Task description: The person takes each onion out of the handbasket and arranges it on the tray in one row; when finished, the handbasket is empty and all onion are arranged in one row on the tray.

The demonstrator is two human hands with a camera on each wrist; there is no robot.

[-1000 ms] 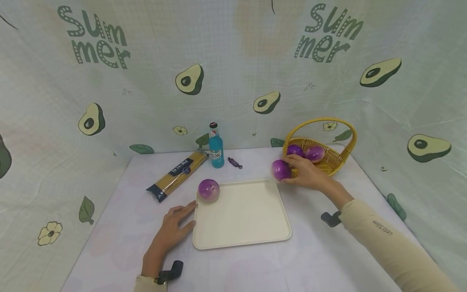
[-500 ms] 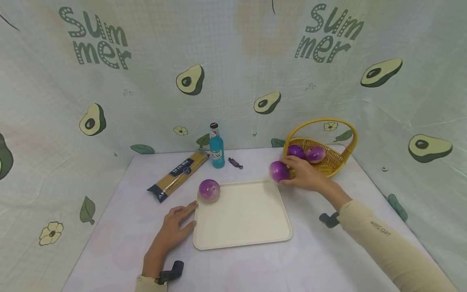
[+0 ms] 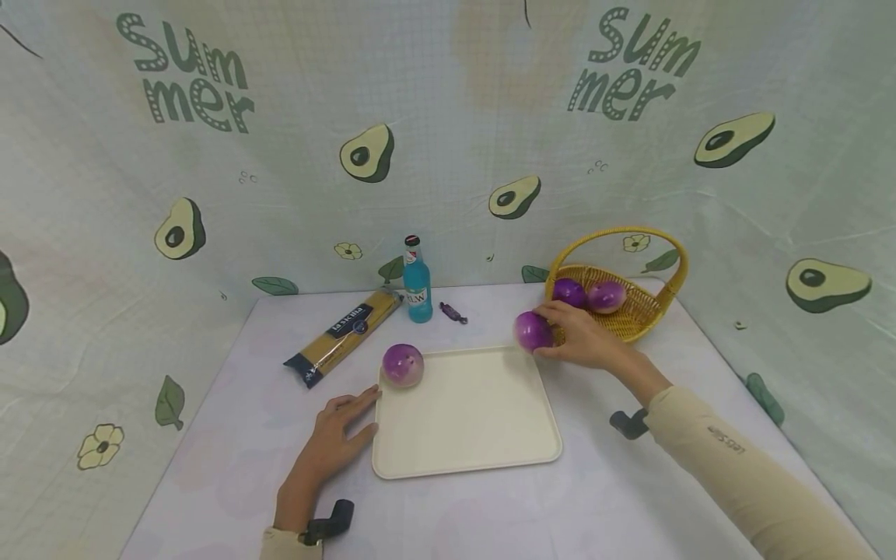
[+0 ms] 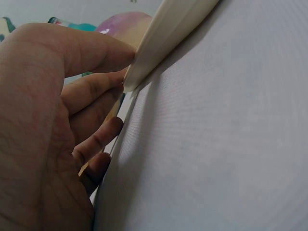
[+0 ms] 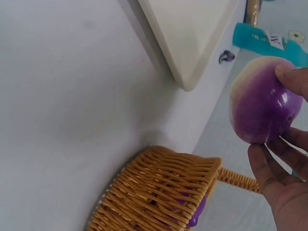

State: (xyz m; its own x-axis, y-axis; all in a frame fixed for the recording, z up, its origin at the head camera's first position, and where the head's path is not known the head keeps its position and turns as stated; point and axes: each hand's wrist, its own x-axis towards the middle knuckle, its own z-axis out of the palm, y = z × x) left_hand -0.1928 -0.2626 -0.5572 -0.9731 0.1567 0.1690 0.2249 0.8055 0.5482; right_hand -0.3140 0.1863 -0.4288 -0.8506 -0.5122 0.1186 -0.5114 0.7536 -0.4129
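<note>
My right hand [image 3: 577,336] grips a glossy purple-and-cream turnip [image 3: 533,331] between thumb and fingers, in front of the wicker basket and by the tray's far right corner. In the right wrist view this turnip [image 5: 262,101] is held up off the table. My left hand [image 3: 338,435] lies beside the cream tray [image 3: 465,459], thumb and fingertips at its left rim, fingers loosely extended. Its thumb [image 4: 103,53] meets the tray edge in the left wrist view. Another turnip [image 3: 402,365] sits in the tray's far left corner.
The yellow wicker basket [image 3: 640,315] with a tall handle holds two more turnips [image 3: 606,297] at the back right. Behind the tray stand a blue bottle [image 3: 418,288] and a small wrapped candy [image 3: 453,313]. A pasta packet [image 3: 343,338] lies at the back left.
My right hand has drifted slightly left and toward me with the turnip, away from the basket and closer to the tray corner. My left hand stays at the tray rim.
</note>
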